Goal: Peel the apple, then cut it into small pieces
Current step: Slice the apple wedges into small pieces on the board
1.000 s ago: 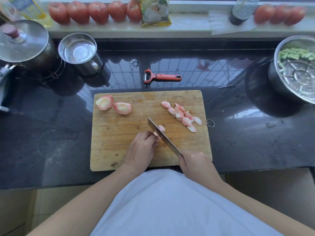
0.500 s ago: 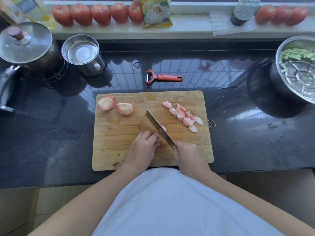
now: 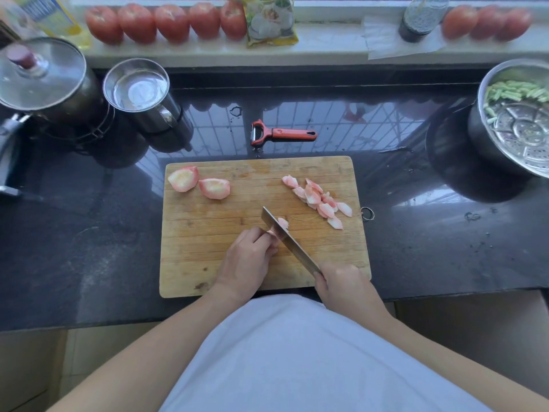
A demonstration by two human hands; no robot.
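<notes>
Now apple piece sits under left-hand fingers.

Head view — close, steeply down onto the cutting board.

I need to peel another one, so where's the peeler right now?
In the head view, the peeler lies on the dark counter just behind the far edge of the cutting board, near its middle, handle pointing right.

Dark polished stone bench reflects a window grille in daylight. Pale sill runs along the back. Beige tiled floor lies below the bench edge.
</notes>
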